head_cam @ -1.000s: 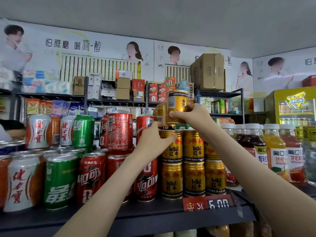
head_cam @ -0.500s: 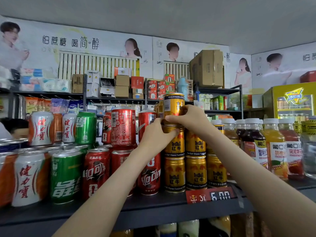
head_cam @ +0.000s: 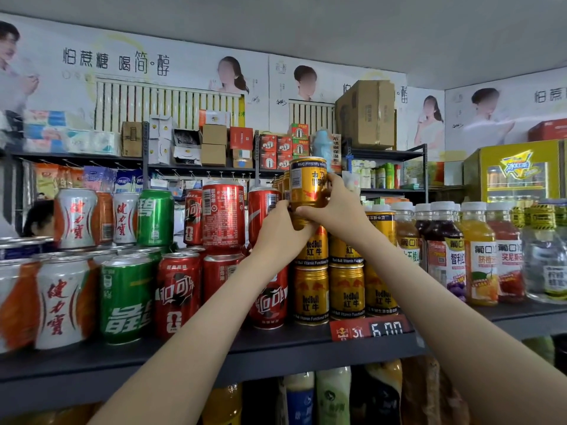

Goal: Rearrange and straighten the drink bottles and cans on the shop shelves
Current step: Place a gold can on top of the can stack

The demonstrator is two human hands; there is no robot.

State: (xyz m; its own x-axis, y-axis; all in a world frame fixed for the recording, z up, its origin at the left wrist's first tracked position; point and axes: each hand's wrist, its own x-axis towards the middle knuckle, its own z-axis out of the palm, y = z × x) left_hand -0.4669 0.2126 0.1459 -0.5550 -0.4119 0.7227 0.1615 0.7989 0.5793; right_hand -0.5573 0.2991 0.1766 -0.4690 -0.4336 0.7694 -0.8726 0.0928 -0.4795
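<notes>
Contact is shifting: the left hand (head_cam: 277,233), earlier steadying the stacked can below, is now gripping the base of the gold can (head_cam: 307,185), while the right hand (head_cam: 334,210) is still clasping its side. The can, print upside down, is standing atop the Red Bull stack (head_cam: 311,297); red cola cans (head_cam: 223,217) are crowding just left, open air above.

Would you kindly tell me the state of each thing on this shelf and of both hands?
gold can: held by both hands above the gold stack, label upside down.
left hand: grips the gold can's base.
right hand: grips the gold can's side.
gold stack: upright.
juice bottles: upright, capped.
</notes>
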